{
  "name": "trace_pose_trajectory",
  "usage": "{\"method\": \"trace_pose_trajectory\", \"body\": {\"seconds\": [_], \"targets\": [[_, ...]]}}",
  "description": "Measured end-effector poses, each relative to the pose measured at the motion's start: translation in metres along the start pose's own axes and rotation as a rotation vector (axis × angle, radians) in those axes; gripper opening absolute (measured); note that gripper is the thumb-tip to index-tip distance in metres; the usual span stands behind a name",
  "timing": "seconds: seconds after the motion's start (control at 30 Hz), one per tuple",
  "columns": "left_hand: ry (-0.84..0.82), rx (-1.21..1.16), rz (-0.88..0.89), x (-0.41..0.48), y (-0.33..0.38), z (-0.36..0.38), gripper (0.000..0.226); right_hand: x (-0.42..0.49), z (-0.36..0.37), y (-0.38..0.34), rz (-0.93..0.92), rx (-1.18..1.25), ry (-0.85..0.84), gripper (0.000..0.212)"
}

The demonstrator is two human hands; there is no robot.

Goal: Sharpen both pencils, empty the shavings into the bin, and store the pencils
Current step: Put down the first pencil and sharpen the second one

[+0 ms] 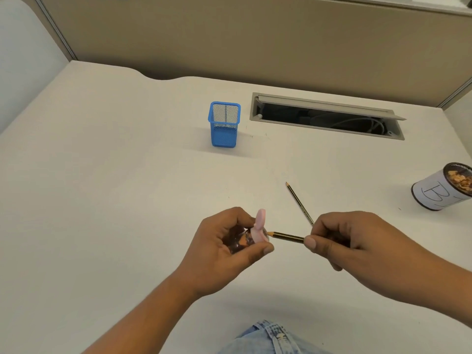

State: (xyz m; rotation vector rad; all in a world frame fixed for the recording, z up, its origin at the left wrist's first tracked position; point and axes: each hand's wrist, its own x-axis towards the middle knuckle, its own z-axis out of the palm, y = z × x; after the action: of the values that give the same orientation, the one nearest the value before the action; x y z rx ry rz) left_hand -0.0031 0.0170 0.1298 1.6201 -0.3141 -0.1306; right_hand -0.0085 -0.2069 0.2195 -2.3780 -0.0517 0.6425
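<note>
My left hand point(224, 249) grips a small sharpener point(249, 237) with a clear body and a pink lid flipped up. My right hand point(350, 241) pinches a black-and-yellow pencil point(286, 236) that lies nearly level, its tip right at the sharpener's pink face. A second pencil point(297, 201) lies on the white desk just behind my right hand, point toward the far side. The bin point(434, 192), a white-wrapped can holding shavings, stands at the right edge. A blue mesh pencil holder point(224, 125) stands upright farther back.
An open cable slot point(327, 116) with wires is set in the desk behind the holder's right. A beige partition point(255, 34) runs along the back. My denim-clad lap point(270, 338) shows at the near edge.
</note>
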Motion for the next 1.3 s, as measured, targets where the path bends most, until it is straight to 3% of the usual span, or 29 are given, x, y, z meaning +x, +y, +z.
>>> {"method": "trace_pose_trajectory", "body": {"seconds": [0.2,0.3,0.6,0.77,1.0,1.17,1.3], "targets": [[-0.075,0.125,0.011,0.002,0.000,-0.005,0.016,-0.005,-0.011,-0.002,-0.287,-0.543,0.213,0.033],[-0.095,0.149,0.003,0.001,0.002,-0.005,0.016,-0.005,-0.017,-0.003,-0.397,-0.670,0.218,0.028],[-0.027,0.046,-0.054,-0.002,0.007,-0.001,0.018,-0.003,-0.017,-0.007,-0.410,-0.638,0.222,0.018],[-0.104,0.092,-0.061,-0.003,0.008,-0.001,0.016,0.000,-0.013,-0.002,-0.568,-0.714,0.183,0.014],[-0.091,-0.065,-0.162,-0.004,0.021,-0.007,0.013,0.002,-0.027,0.003,-0.832,-0.855,0.476,0.023],[-0.124,-0.140,-0.201,-0.006,0.028,-0.009,0.015,0.000,-0.030,0.010,-0.995,-0.867,0.448,0.006],[-0.115,-0.108,-0.171,-0.009,0.034,-0.003,0.015,-0.001,-0.032,0.007,-0.990,-0.869,0.482,0.017]]}}
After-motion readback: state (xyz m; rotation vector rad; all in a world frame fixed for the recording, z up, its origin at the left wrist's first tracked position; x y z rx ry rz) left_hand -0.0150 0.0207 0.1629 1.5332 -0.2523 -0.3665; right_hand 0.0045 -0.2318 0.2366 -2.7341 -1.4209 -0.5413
